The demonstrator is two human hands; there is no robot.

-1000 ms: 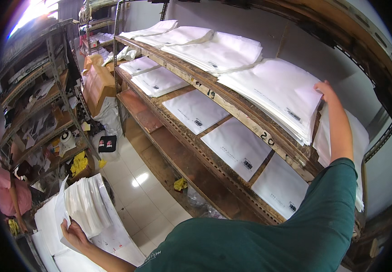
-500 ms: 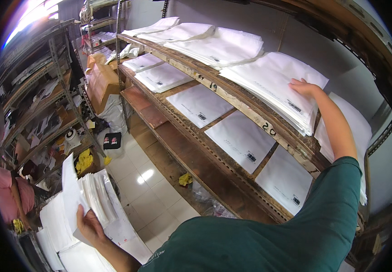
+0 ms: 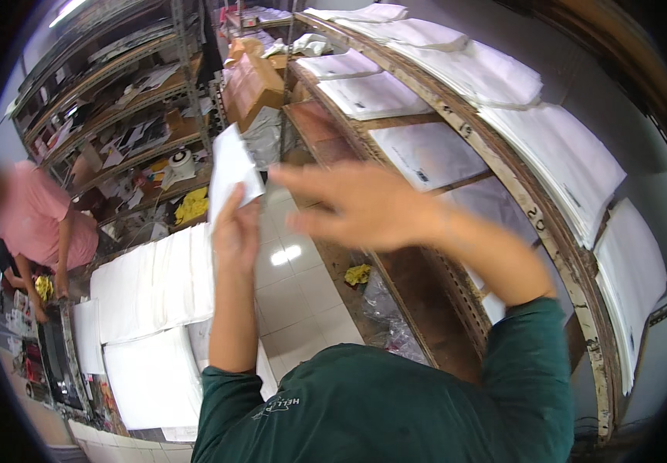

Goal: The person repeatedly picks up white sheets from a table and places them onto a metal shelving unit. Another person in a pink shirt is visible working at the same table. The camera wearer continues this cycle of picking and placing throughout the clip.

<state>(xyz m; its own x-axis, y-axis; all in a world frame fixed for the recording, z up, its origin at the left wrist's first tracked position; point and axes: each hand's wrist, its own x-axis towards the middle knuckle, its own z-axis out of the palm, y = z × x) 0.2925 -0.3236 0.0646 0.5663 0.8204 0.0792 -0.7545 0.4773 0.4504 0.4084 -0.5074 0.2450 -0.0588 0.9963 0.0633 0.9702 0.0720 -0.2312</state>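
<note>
My left hand point(image 3: 237, 231) is raised in the middle left, fingers closed round a white sheet point(image 3: 233, 170) that stands up at a tilt; whether it is one or several layers, I cannot tell. My right hand point(image 3: 364, 204) is just to the right of it, blurred by motion. Its fingers stretch toward the sheet, apart from each other, with nothing seen in them. Behind and below this hand, flat white sheets with small dark printed marks lie on the shelf rack, such as the sheet point(image 3: 426, 154) on the middle shelf.
Thick white stacks point(image 3: 557, 154) line the upper shelf on the right. More white stacks point(image 3: 152, 282) cover a table at left. A person in pink point(image 3: 48, 208) stands beyond it. Cardboard boxes point(image 3: 252, 89) and a loaded rack point(image 3: 110, 100) are farther back. Plastic wrap point(image 3: 384, 297) lies low beside the tiled floor.
My right hand has left the stack on the upper shelf and swung left, near my left hand. The left hand has risen with the white sheet. The view has turned left.
</note>
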